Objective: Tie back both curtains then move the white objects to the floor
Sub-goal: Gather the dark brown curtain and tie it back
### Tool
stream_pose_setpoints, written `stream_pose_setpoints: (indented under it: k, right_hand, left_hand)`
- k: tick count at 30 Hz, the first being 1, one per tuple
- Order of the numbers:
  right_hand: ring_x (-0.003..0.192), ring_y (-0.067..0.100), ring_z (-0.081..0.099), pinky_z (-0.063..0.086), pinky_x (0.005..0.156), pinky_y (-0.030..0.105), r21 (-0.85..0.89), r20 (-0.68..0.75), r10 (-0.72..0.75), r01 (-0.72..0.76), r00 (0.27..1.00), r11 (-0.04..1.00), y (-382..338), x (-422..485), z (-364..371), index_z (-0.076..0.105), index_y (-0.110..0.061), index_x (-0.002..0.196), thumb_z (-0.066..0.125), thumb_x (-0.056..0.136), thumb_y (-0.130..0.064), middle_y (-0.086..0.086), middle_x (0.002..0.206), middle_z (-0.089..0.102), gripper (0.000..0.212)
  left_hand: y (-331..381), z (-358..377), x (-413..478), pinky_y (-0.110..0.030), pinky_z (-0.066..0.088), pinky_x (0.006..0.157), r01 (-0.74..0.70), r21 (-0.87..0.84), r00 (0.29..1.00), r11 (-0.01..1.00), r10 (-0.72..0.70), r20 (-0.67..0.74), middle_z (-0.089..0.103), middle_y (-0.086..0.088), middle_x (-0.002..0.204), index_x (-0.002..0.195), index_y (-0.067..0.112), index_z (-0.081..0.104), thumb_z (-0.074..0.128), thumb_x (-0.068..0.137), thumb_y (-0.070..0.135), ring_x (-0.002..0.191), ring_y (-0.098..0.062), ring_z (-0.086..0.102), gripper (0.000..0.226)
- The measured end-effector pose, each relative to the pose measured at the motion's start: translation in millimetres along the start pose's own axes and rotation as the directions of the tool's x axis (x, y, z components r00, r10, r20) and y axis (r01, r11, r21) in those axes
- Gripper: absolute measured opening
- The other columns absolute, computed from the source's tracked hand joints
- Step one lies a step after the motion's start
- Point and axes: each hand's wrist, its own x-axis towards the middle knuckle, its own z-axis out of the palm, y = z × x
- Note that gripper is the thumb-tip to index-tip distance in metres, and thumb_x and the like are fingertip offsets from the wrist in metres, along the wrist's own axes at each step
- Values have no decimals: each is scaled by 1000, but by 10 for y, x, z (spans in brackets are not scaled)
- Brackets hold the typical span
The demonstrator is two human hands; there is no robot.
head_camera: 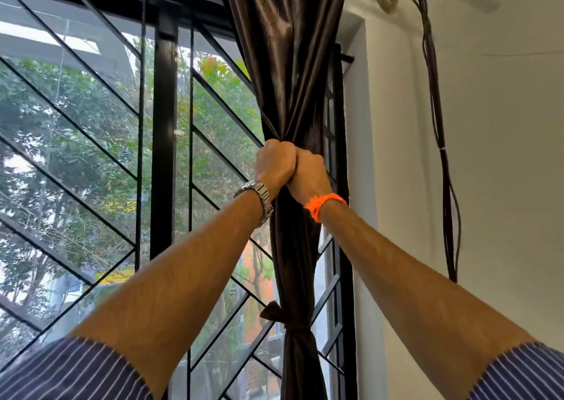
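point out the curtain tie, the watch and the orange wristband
curtain tie (pixel 297 328), head view, on the band round the fabric
watch (pixel 260 195), head view, on its metal bracelet
orange wristband (pixel 325 201), head view, on its top strands

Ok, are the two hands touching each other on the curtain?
Touching. The head view shows the left hand and right hand pressed side by side, no gap, both gripping the gathered curtain.

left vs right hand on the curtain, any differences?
Left hand wears a metal watch at the wrist; right hand wears an orange thread band. Left hand sits slightly higher, nearer the window; right hand sits lower, nearer the wall. Shared: both grip the gathered brown curtain, touching each other.
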Motion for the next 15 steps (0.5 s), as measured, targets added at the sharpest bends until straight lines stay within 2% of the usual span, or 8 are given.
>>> stream_pose_setpoints:
  k: [2, 4, 6, 9, 12, 15]
  right_hand:
    - [97, 43, 65, 54, 81, 48, 51, 34, -8, 7, 999, 999, -64, -65, 51, 65, -6, 114, 56, 83, -11, 21, 102, 71, 32]
    - [92, 42, 65, 55, 75, 39, 93, 28, -13, 10, 1000, 996, -104, -92, 52, 64, -3, 113, 55, 83, -6, 22, 99, 71, 31]
    - [87, 41, 64, 44, 59, 28, 96, 34, 2, -5, 999, 995, -176, -122, -8, 64, 0, 109, 54, 82, -1, 23, 97, 70, 28]
    - [73, 36, 56, 30, 48, 25, 67, 64, 28, -32, 998, 997, -214, -170, -88, 61, 1, 99, 52, 78, 3, 21, 87, 65, 24]
    - [59, 23, 45, 24, 44, 20, 45, 82, 31, -35, 996, 998, -185, -228, -104, 57, -5, 95, 49, 77, 4, 10, 75, 56, 22]
    - [52, 11, 45, 25, 43, 15, 155, 86, 14, -27, 996, 988, -156, -288, -110, 54, -16, 76, 52, 78, 3, -3, 64, 54, 19]
  left_hand:
    - [-47, -77, 26, -40, 44, 85, 42, -62, 999, 997, -42, -1, 62, -15, 116, 112, 4, 62, 37, 94, 39, 99, -32, 56, 47]
    - [-68, -146, 53, -38, 44, 86, 38, -39, 999, 999, -38, -10, 62, -12, 111, 112, 7, 64, 39, 92, 57, 98, -29, 56, 59]
    - [-35, -185, 42, -41, 48, 92, 19, 40, 999, 999, -18, -31, 65, -11, 110, 111, 7, 65, 50, 79, 75, 101, -31, 60, 76]
    - [74, -216, -9, -41, 53, 86, -20, 125, 999, 992, 26, -40, 67, -5, 100, 102, 9, 66, 59, 61, 87, 93, -28, 62, 88]
    - [128, -235, -3, -38, 51, 78, -80, 264, 994, 961, 96, -47, 66, -9, 102, 106, 8, 60, 66, 72, 69, 95, -31, 63, 70]
    - [167, -222, -65, -36, 39, 65, -142, 455, 976, 879, 200, -82, 61, -14, 97, 100, 5, 54, 56, 92, 30, 87, -35, 59, 26]
